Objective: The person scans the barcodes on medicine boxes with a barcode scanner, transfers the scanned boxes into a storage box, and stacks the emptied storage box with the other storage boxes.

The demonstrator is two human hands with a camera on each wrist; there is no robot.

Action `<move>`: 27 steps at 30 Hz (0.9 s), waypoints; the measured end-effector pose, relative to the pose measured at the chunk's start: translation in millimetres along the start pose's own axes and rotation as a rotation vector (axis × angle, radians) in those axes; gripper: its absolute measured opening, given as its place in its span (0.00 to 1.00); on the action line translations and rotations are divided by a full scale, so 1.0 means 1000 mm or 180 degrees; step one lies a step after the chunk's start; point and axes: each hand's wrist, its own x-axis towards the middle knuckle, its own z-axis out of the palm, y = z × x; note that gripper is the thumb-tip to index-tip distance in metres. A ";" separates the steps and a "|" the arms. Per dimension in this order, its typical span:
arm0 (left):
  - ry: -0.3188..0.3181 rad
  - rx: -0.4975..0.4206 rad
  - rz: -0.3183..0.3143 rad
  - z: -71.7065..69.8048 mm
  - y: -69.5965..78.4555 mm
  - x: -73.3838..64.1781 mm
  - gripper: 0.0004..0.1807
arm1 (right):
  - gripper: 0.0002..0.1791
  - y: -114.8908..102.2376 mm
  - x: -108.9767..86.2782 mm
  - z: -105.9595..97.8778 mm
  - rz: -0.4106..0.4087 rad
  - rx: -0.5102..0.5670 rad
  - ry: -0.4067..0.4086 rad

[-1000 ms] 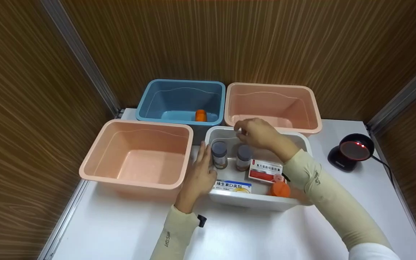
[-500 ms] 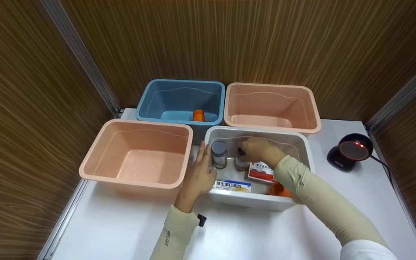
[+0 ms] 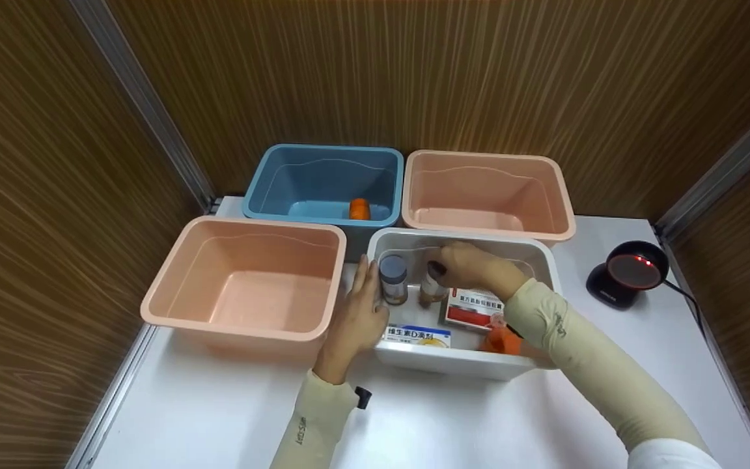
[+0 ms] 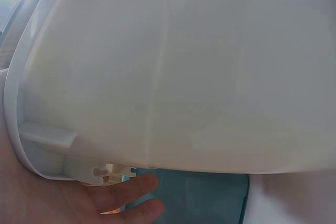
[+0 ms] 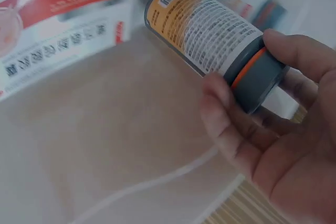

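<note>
Inside the white bin (image 3: pixel 466 365), my right hand (image 3: pixel 469 266) grips a small pill bottle (image 5: pixel 207 30) by its grey cap, thumb on one side and fingers on the other. The bottle leans and has an orange and white label. A second grey-capped bottle (image 3: pixel 393 280) stands to its left. A red and white medicine box (image 3: pixel 474 307), a blue and white box (image 3: pixel 418 335) and an orange bottle (image 3: pixel 502 341) also lie in this bin. My left hand (image 3: pixel 359 319) rests at the bin's left rim, fingers straight, as the left wrist view (image 4: pixel 123 198) confirms.
A pink bin (image 3: pixel 245 335) stands at the left and another pink bin (image 3: pixel 489 159) behind the white one. The blue bin (image 3: pixel 336 148) at the back holds an orange bottle (image 3: pixel 359 209). A black scanner (image 3: pixel 629 277) with red lights stands at the right, its cable trailing.
My right hand has come down from above the white bin's back rim onto the pill bottle, which has gone from upright to leaning. The left hand has stayed at the rim.
</note>
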 end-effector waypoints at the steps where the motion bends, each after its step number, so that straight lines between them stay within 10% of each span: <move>1: 0.0004 0.0008 0.0004 0.000 -0.001 0.001 0.42 | 0.10 0.000 -0.003 -0.005 -0.0052 0.0058 0.0081; 27: 0.0056 -0.0076 0.0099 -0.006 -0.012 0.005 0.43 | 0.21 0.015 -0.101 -0.087 0.0578 0.0649 0.0720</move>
